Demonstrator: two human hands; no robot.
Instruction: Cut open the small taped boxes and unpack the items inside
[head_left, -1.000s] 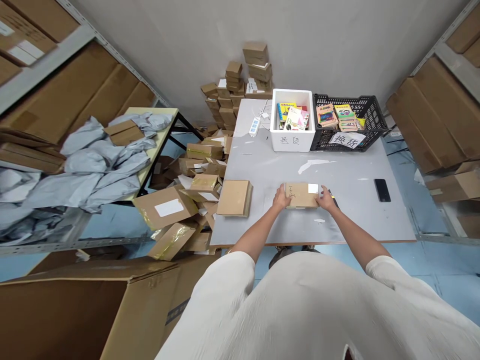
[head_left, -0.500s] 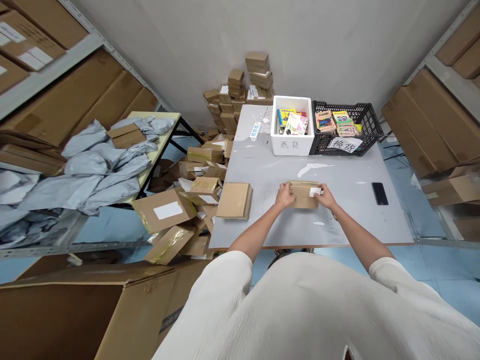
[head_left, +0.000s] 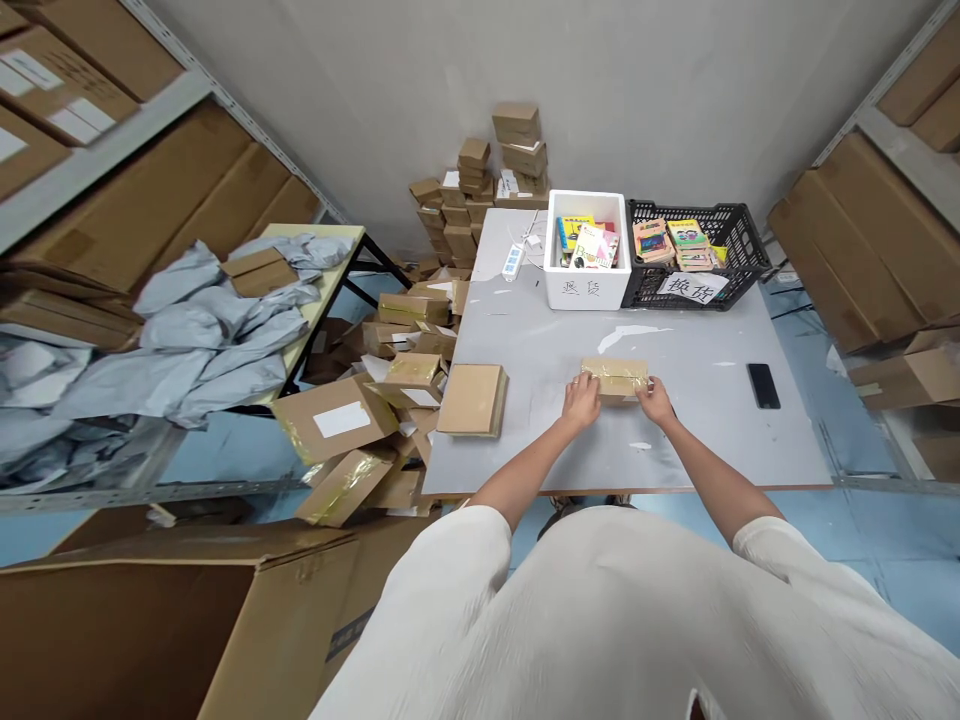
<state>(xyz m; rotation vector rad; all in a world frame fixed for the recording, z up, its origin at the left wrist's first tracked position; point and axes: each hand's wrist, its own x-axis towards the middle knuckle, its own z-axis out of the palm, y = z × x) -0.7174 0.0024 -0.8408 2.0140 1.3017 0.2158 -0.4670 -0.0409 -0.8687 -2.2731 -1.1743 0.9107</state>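
Observation:
A small cardboard box with shiny tape along its upper face is at the middle of the grey table. My left hand grips its left end, fingers closed around the edge. At the opposite end my right hand holds the lower right corner. The box's underside and my fingertips behind it are hidden. To the left of my hands lies another flat cardboard box, untouched.
A white foam box and a black crate, both holding books, stand at the table's back. A phone lies at right, a power strip at back left. Cardboard boxes pile up left of the table; a large open carton stands nearer.
The small box has been turned over between my hands: the face with the white label has gone from view, and a taped face shows now. Both hands still hold it.

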